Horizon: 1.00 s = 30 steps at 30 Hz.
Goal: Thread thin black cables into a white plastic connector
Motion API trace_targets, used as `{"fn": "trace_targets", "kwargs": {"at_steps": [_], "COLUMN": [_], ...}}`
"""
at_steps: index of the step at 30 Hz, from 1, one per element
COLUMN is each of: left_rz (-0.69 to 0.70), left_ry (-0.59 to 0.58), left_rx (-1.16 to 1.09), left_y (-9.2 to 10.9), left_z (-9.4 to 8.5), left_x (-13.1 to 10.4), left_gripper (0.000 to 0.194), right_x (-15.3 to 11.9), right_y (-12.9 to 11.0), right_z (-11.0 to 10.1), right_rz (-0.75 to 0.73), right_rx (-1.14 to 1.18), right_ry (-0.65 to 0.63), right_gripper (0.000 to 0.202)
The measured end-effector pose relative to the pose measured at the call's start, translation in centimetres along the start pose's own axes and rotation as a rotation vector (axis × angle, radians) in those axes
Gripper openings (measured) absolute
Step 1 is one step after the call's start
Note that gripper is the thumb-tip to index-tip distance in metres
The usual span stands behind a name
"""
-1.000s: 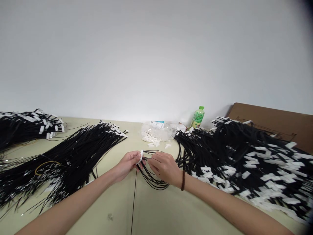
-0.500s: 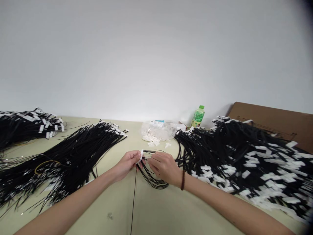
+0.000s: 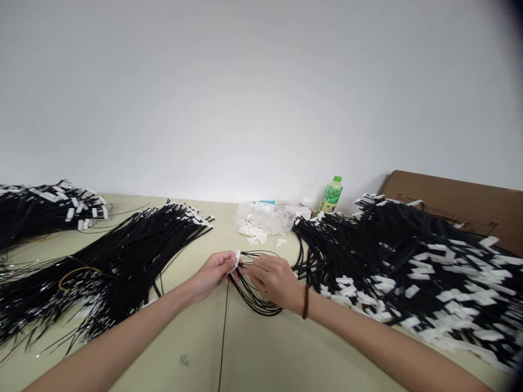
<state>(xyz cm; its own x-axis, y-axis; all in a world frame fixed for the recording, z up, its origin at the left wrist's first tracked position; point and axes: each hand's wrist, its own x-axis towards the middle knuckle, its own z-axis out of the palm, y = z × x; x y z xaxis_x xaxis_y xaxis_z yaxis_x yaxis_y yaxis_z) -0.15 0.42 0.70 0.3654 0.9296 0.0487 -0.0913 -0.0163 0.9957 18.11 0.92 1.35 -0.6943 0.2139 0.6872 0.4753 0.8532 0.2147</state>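
Observation:
In the middle of the table, my left hand (image 3: 220, 268) is closed on a white connector (image 3: 236, 262), pinching it between thumb and fingers. Thin black wires (image 3: 261, 310) run from the connector and curve round to the right in a loop. My right hand (image 3: 272, 276) is closed just right of the connector, its fingertips on the black wires; exactly which wires they pinch is hidden. A brown bracelet (image 3: 305, 301) circles the right wrist. One long black wire hangs from near the left hand toward the table's front edge.
Black wire bundles (image 3: 139, 245) with white ends lie on the left. A large wire pile (image 3: 368, 245) with white connectors covers the right, before a cardboard box (image 3: 449, 204). Behind my hands are a clear bag (image 3: 261, 220) of white connectors and a green-capped bottle (image 3: 330, 195).

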Motion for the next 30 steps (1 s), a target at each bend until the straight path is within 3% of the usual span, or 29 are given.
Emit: {"fn": "trace_targets", "kwargs": {"at_steps": [30], "left_rz": [-0.009], "left_ry": [-0.009], "left_rx": [0.017], "left_y": [0.01], "left_z": [-0.02], "left_x": [-0.03], "left_gripper": [0.035], "right_x": [-0.25], "right_y": [-0.11], "right_z": [0.31], "right_rz": [-0.001], "right_rx": [0.015], "right_ry": [-0.006], "right_gripper": [0.026]}}
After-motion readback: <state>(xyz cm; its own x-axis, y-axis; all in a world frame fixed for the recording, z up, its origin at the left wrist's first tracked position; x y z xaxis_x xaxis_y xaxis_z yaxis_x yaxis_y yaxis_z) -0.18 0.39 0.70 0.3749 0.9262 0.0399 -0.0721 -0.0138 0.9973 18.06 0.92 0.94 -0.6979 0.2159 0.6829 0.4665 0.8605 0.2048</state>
